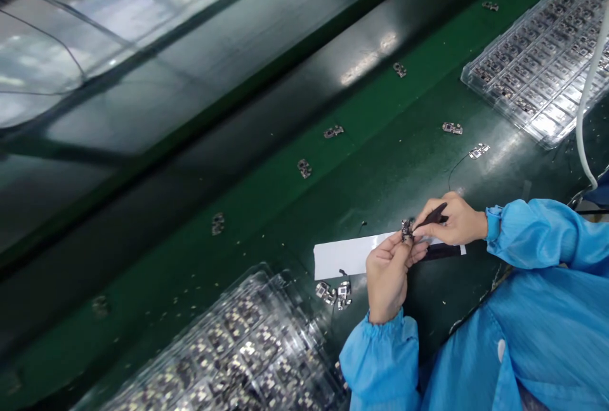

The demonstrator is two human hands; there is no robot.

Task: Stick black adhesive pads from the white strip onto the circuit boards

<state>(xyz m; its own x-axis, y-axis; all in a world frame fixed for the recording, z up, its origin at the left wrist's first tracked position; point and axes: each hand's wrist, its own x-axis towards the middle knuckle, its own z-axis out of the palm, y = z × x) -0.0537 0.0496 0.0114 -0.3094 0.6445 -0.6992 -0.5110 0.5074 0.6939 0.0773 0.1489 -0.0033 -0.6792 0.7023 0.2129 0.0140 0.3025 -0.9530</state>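
Observation:
My left hand (387, 278) is closed, pinching a small circuit board (406, 229) between its fingertips above a white paper strip (342, 255). My right hand (454, 219) grips black tweezers (431, 215), whose tip touches the board. Both arms wear blue sleeves. A few more small boards (333, 292) lie just left of my left hand on the green surface.
A clear tray of boards (238, 347) sits at the near left and another clear tray (537, 68) at the far right. Several single boards (304, 168) lie spaced along the green conveyor belt (266, 208). A white cable (587, 100) hangs at the right edge.

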